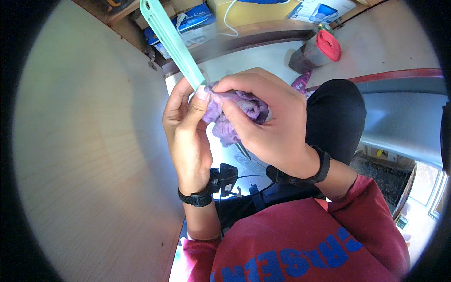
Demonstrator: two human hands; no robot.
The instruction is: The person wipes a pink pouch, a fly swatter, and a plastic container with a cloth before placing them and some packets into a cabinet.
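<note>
A mint-green plastic handle (172, 44) slants up and away to the upper left. Its lower end meets a purple fluffy duster head or cloth (227, 130), bunched up and greyish in places. My left hand (186, 123) holds the handle's lower end, the thumb pressed where plastic and fluff meet. With thumb and index finger, my right hand (275, 112) pinches the fluffy material at that same spot. Part of the purple fluff is hidden behind the right fingers. Both wrists wear black straps with small devices.
A tall pale wooden panel (88, 141) stands close on the left. Ahead, a shelf holds boxes (197, 21) and a white cable (227, 17). A clear container with a red lid (327, 46) stands on the floor beyond my right hand. A glossy blue-grey panel (401, 120) is at right.
</note>
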